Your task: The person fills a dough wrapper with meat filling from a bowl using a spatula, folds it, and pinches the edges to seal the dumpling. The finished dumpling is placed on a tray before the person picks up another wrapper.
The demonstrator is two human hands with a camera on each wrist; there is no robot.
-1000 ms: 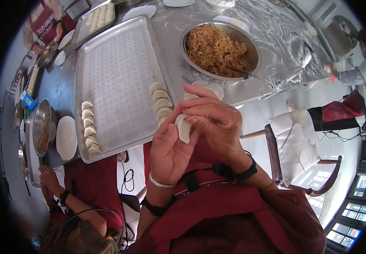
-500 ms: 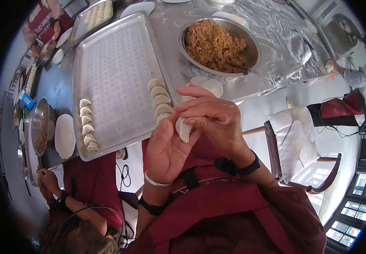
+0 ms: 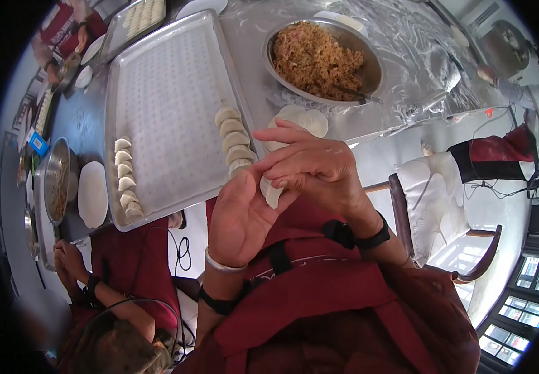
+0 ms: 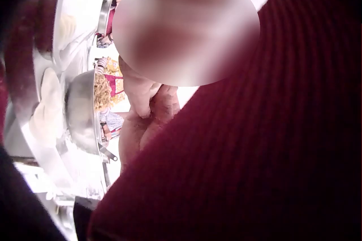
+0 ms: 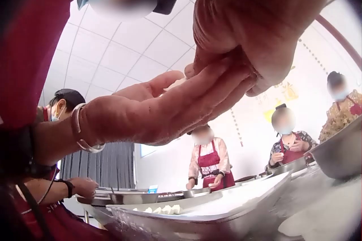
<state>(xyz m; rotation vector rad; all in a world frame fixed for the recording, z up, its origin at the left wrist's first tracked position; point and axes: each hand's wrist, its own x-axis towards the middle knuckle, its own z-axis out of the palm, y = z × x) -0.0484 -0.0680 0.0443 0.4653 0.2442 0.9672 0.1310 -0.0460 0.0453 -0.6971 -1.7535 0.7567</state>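
Note:
A pale, folded dumpling (image 3: 271,194) sits between both hands, in front of the apron. My left hand (image 3: 233,219), palm turned up and a bangle at its wrist, cradles it against the fingers. From the other side, my right hand (image 3: 324,171) pinches its edge between thumb and fingers. In the right wrist view, the right hand (image 5: 254,23) covers the left hand's (image 5: 136,115) fingertips, hiding most of the dumpling. Just beyond the hands is the large metal tray (image 3: 163,93), with a row of dumplings (image 3: 232,140) along its right side and another row (image 3: 126,182) at left.
Round dough wrappers (image 3: 313,122) lie at the table edge, below a metal bowl (image 3: 376,71) of brown filling (image 3: 316,59) with a utensil in it. A white oval plate (image 3: 93,194) stands left of the tray. A wooden chair (image 3: 431,212) is at right; other people work around.
The head view has shifted slightly, so the tray and bowl sit a little higher in it. Both hands stay together on the dumpling, and less of it shows beneath the right thumb.

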